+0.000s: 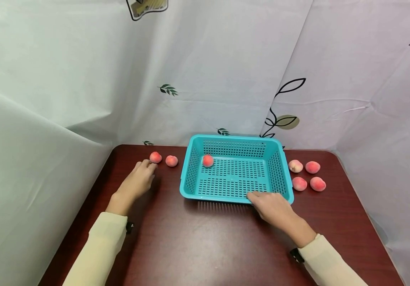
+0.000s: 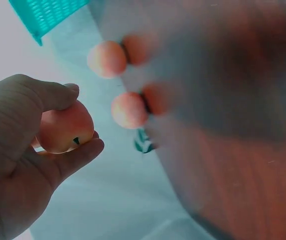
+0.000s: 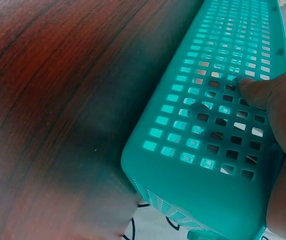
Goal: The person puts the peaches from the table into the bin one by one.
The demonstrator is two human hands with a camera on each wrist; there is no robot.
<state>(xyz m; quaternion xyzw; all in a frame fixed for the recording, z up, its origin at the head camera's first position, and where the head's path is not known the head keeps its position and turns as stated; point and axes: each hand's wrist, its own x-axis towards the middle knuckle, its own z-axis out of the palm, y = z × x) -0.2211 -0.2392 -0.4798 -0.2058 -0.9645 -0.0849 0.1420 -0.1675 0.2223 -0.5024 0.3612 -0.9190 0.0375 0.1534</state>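
Observation:
My left hand (image 1: 138, 176) is at the left of the table. In the left wrist view it holds a pinkish peach (image 2: 65, 127) between thumb and fingers; from the head view that peach is hidden by the hand. Just beyond the fingers lie two more peaches, one nearer (image 1: 155, 157) and another peach (image 1: 171, 161) to its right. My right hand (image 1: 271, 206) grips the near rim of a turquoise plastic basket (image 1: 219, 198) close to its right corner. Its thumb (image 3: 255, 92) presses the outside of the perforated wall. One peach (image 1: 207, 161) sits inside the basket, toward the left.
Right of the basket, several peaches stand in a loose group, among them one at the front right (image 1: 318, 184). The dark red-brown table (image 1: 190, 246) is bordered at the back and sides by white patterned cloth (image 1: 219, 79).

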